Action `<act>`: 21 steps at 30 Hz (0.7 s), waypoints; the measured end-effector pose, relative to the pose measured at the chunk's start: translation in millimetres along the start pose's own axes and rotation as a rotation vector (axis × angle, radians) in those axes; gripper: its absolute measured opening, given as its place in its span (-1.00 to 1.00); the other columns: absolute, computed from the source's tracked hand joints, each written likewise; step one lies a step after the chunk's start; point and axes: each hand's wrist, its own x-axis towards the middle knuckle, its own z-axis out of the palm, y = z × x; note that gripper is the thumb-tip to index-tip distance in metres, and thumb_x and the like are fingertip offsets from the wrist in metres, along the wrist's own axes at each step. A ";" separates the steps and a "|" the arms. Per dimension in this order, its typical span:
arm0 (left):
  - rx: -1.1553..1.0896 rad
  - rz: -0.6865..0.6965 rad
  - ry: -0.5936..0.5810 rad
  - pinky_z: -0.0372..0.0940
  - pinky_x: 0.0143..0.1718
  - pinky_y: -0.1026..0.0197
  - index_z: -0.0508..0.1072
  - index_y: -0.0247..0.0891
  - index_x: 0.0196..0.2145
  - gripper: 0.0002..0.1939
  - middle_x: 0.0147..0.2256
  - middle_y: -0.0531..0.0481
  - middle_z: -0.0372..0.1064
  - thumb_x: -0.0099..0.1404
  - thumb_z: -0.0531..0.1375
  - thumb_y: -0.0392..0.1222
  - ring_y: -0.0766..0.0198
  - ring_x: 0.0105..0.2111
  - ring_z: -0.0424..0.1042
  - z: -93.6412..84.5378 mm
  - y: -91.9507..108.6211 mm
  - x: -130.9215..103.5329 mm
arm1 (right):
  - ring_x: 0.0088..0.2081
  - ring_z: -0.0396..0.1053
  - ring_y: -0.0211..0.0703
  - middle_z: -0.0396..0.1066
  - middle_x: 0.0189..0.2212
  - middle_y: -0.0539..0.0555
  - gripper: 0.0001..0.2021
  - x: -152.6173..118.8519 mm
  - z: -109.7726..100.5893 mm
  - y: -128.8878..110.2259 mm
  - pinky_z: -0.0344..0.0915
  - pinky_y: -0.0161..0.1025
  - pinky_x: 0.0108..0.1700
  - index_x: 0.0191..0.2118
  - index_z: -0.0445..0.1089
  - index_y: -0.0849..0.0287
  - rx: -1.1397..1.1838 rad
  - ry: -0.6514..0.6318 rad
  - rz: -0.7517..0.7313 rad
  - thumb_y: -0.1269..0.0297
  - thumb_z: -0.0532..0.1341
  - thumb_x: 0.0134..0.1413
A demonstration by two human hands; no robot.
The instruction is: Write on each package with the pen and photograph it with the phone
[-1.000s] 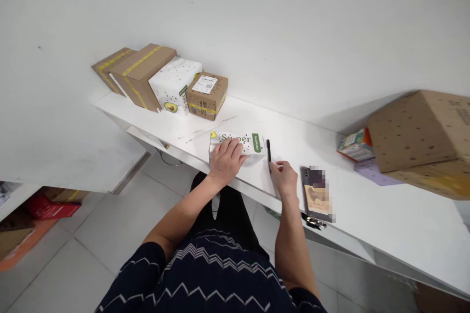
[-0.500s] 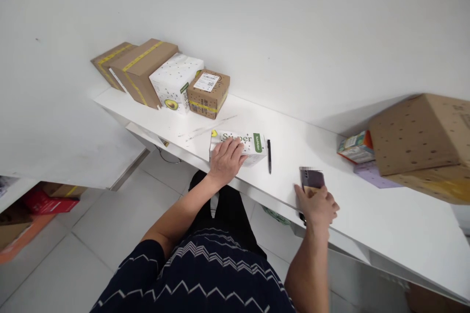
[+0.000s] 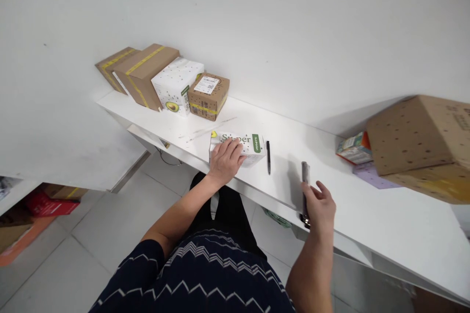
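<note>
My left hand [image 3: 226, 159] lies over the front of a white box [image 3: 247, 151] with green lettering, its fingers together on the top and the thumb at the side. Just right of that box a black pen [image 3: 269, 157] lies on the white shelf [image 3: 286, 127]. Further right, my right hand [image 3: 320, 205] holds a phone [image 3: 305, 173], which stands on edge so that its narrow side shows. My right fingers are partly bent behind the phone, and its lower part is partly covered by the hand.
Brown cartons with yellow tape [image 3: 145, 71], a white avocado box [image 3: 176, 85] and a small labelled carton [image 3: 208, 97] stand at the back left. Large brown cartons [image 3: 411, 137], a small colourful box [image 3: 354, 148] and a purple box [image 3: 374, 176] sit at the right. A wall rises behind.
My right hand has turned the phone from lying nearly flat to standing on edge. My left hand has stayed on the white box.
</note>
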 end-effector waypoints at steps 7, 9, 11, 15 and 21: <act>-0.005 -0.005 0.018 0.23 0.07 0.05 0.52 -0.21 0.00 -0.69 0.04 -0.08 0.54 0.45 0.13 -0.03 0.07 0.08 0.48 0.1 0.4 0.4 | -0.22 0.50 -0.02 0.54 -0.07 0.19 -0.33 -75.1 19.3 -44.5 0.48 -0.06 -0.26 0.10 0.43 0.13 1.157 -0.638 0.219 -0.22 0.22 -0.04; -0.014 0.000 0.015 0.23 0.09 0.04 0.51 -0.22 0.02 -0.69 0.05 -0.08 0.53 0.45 0.13 -0.04 0.08 0.10 0.46 -0.4 -0.3 -0.1 | -0.24 0.50 -0.04 0.54 -0.06 0.17 -0.38 -104.7 34.0 -47.8 0.47 -0.09 -0.30 0.09 0.45 0.09 1.229 -0.906 0.353 -0.25 0.19 0.04; -0.026 0.002 -0.002 0.22 0.12 0.03 0.49 -0.21 0.04 -0.69 0.08 -0.07 0.51 0.45 0.13 -0.06 0.08 0.13 0.44 0.0 -1.3 -1.3 | -0.24 0.52 -0.03 0.53 -0.01 0.18 -0.38 -131.8 51.3 -45.2 0.48 -0.09 -0.31 0.05 0.47 0.10 1.201 -1.177 0.514 -0.28 0.17 0.06; -0.026 -0.019 -0.002 0.23 0.15 0.02 0.49 -0.19 0.04 -0.70 0.07 -0.07 0.52 0.44 0.14 -0.06 0.08 0.13 0.44 4.7 -2.7 -4.9 | -0.28 0.53 -0.02 0.52 0.02 0.23 -0.31 -166.3 80.3 -39.6 0.48 -0.07 -0.31 -0.01 0.49 0.20 1.058 -1.520 0.718 -0.34 0.13 0.06; -0.087 -0.077 -0.111 0.23 0.19 -0.01 0.44 -0.17 0.11 -0.65 0.15 -0.07 0.45 0.42 0.16 -0.06 0.08 0.21 0.36 8.9 -2.1 -8.4 | -0.20 0.55 0.13 0.54 -0.04 0.28 -0.32 -167.1 85.0 -53.6 0.48 0.11 -0.21 0.02 0.45 0.21 0.995 -1.526 0.745 -0.31 0.07 0.11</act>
